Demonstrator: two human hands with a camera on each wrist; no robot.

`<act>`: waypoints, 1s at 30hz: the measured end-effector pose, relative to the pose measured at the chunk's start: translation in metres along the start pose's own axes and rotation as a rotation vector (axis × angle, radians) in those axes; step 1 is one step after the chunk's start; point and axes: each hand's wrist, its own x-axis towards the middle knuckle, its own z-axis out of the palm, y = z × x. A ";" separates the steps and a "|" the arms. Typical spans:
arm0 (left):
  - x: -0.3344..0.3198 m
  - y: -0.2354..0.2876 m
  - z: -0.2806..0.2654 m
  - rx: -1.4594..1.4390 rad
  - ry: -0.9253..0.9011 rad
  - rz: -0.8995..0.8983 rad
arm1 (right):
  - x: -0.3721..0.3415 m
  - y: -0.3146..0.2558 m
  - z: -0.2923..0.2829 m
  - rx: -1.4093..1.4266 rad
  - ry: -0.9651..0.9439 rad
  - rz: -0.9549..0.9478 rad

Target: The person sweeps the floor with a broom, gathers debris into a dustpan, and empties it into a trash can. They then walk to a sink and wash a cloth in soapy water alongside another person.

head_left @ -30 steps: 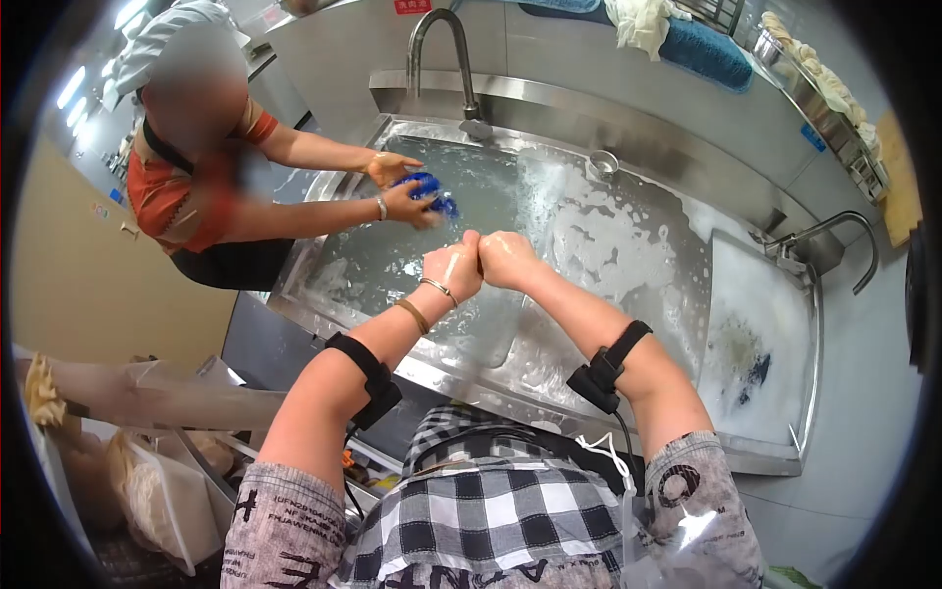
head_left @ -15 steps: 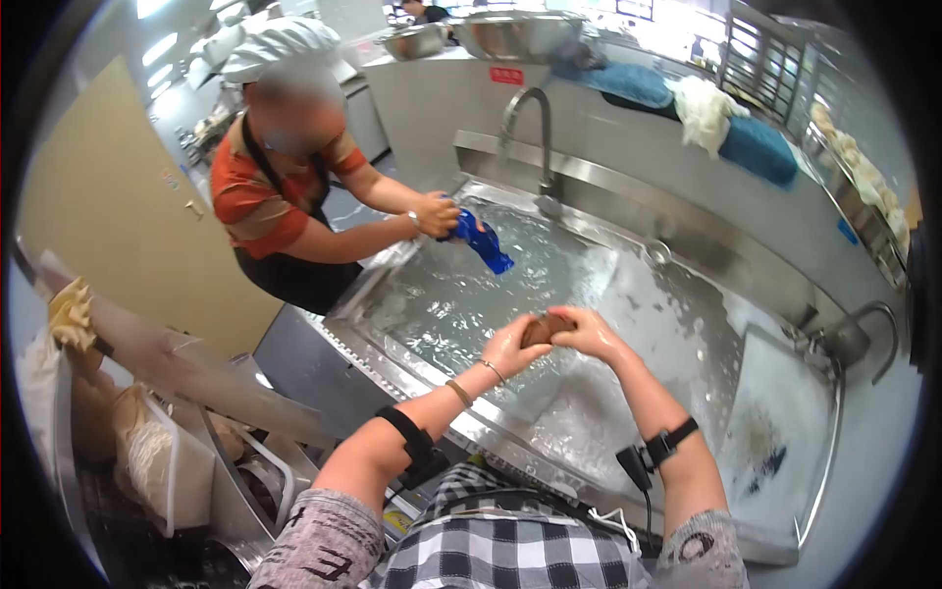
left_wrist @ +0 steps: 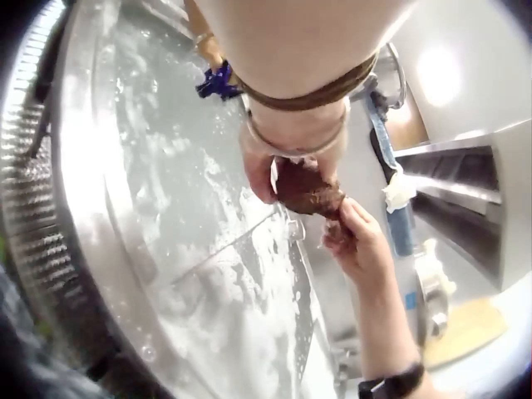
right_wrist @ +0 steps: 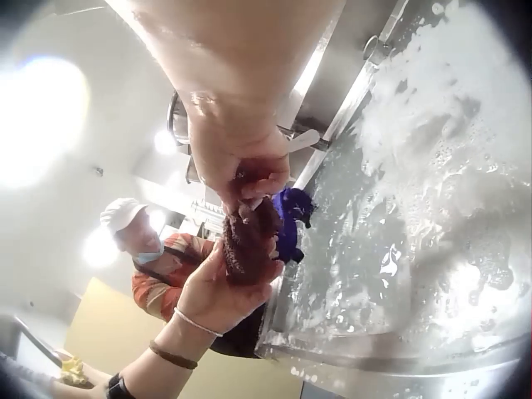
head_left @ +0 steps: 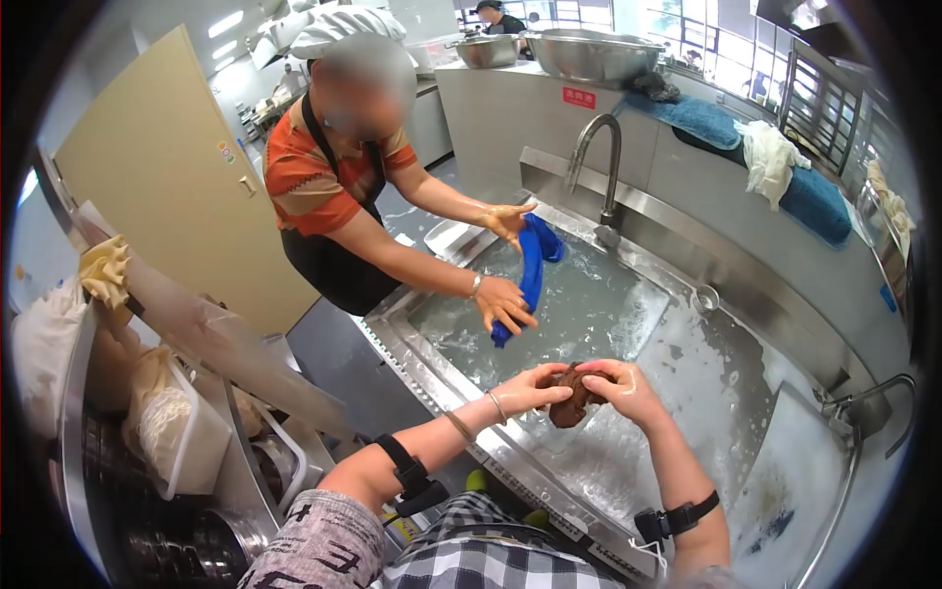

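A wet, bunched brown cloth (head_left: 569, 404) is held between both hands above the sink's near edge. My left hand (head_left: 527, 391) pinches its left side with thumb and fingers. On the cloth's other side, my right hand (head_left: 628, 391) grips it, thumb on top. In the left wrist view the brown cloth (left_wrist: 306, 188) hangs between the left hand (left_wrist: 291, 145) and the right hand (left_wrist: 366, 249). The right wrist view shows the cloth (right_wrist: 249, 241) crumpled, with the left hand (right_wrist: 218, 291) around its lower part and the right hand (right_wrist: 237, 162) at its upper end.
Across the water-filled sink (head_left: 608, 314), another person (head_left: 339, 187) handles a blue cloth (head_left: 533, 270). A faucet (head_left: 612, 167) rises at the back, and a small metal cup (head_left: 705, 299) sits on the ledge. Shelves with a white bin (head_left: 196, 447) stand at left.
My hands have moved from fist against fist to slightly apart, with the brown cloth now showing between them. The view has tilted up. The other person's blue cloth is stretched out longer.
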 end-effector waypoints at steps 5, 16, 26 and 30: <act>-0.017 -0.005 -0.002 -0.256 0.039 -0.004 | 0.002 -0.006 0.026 0.081 -0.048 -0.125; -0.063 -0.024 -0.080 -0.345 0.561 0.174 | -0.019 0.018 0.035 0.317 0.197 -0.005; -0.094 0.001 -0.118 -0.262 0.873 0.091 | -0.019 0.016 0.004 0.344 0.449 -0.138; -0.083 -0.003 -0.159 -0.010 0.976 0.156 | -0.006 0.021 0.000 0.305 0.553 -0.109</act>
